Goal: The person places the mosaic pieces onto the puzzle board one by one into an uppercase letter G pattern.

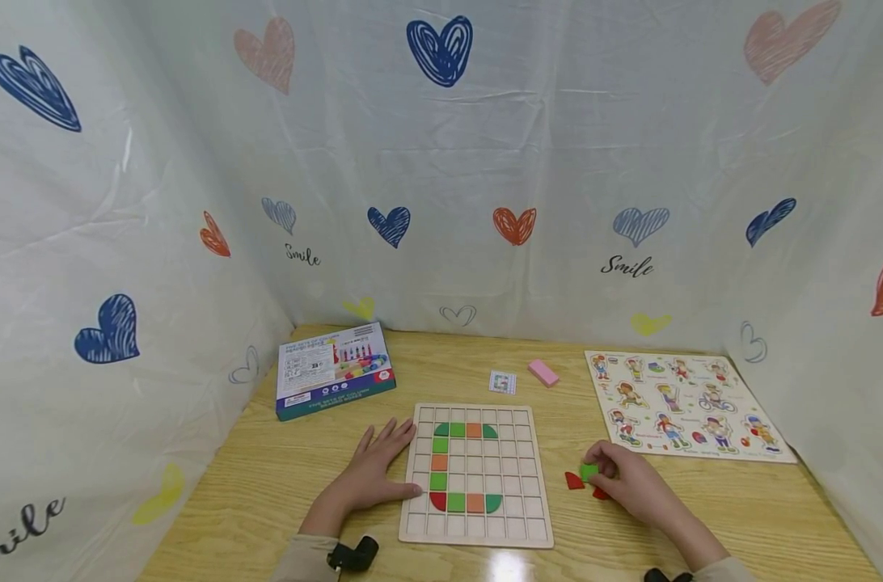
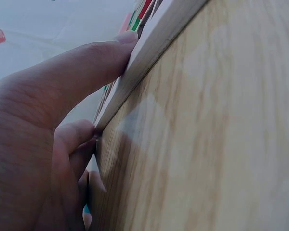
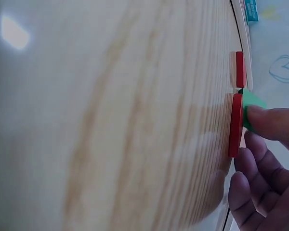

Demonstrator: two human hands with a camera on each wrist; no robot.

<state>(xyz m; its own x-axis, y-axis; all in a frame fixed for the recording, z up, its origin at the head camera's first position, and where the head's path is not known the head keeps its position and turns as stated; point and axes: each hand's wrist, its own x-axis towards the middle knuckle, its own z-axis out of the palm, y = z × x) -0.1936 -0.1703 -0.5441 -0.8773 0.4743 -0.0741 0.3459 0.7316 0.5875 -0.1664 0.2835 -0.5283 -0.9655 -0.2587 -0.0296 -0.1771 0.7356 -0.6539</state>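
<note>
A wooden grid board (image 1: 421,524) lies on the table, with green, orange and red tiles set in its squares in a C-like outline. My left hand (image 1: 372,473) rests at the board's left edge, fingers spread; in the left wrist view its thumb (image 2: 94,62) touches the board's side. Right of the board, my right hand (image 1: 634,483) pinches a light green tile (image 1: 589,473) between thumb and finger. Below that tile are two red quarter-round tiles, one red tile (image 1: 574,481) to its left, the other red tile (image 3: 236,126) partly under the hand in the head view.
Behind the board lie a small pattern card (image 1: 503,382) and a pink block (image 1: 543,373). A boxed toy set (image 1: 335,372) sits at back left. At the right lies a puzzle board (image 1: 692,404) with cartoon figures. A heart-printed curtain (image 1: 456,267) surrounds the table.
</note>
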